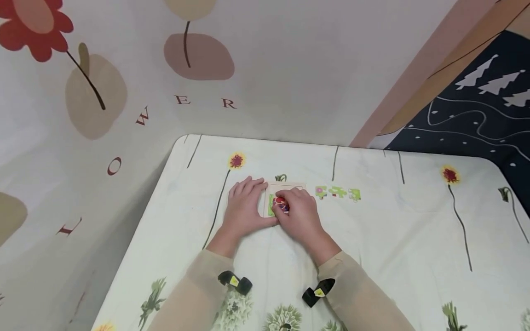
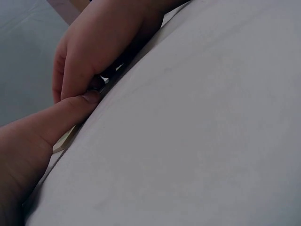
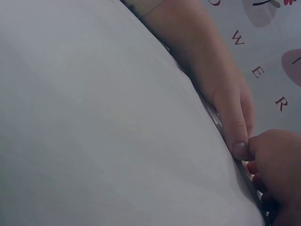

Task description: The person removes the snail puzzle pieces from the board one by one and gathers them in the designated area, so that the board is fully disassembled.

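Note:
A small jigsaw puzzle in a pale wooden tray (image 1: 285, 185) lies flat on the table between both hands. My left hand (image 1: 247, 205) spans the tray's left side, its fingers extended along the left edge and its thumb stretched along the near edge. Over the tray, my right hand (image 1: 301, 212) is bent, with thumb and index finger around a red and purple puzzle piece (image 1: 281, 204). Green printed puzzle (image 1: 271, 205) shows to the left of that piece. The right hand hides the tray's right part. In the left wrist view, the left thumb (image 2: 70, 113) reaches up to the right hand's fingertips.
Three loose puzzle pieces, mostly green, lie in a row right of the tray: one with a pink spot (image 1: 320, 191), a middle one (image 1: 337, 191) and a right one (image 1: 354, 195). A flower-print cloth (image 1: 397, 230) covers the table; a printed wall (image 1: 290, 92) rises behind it.

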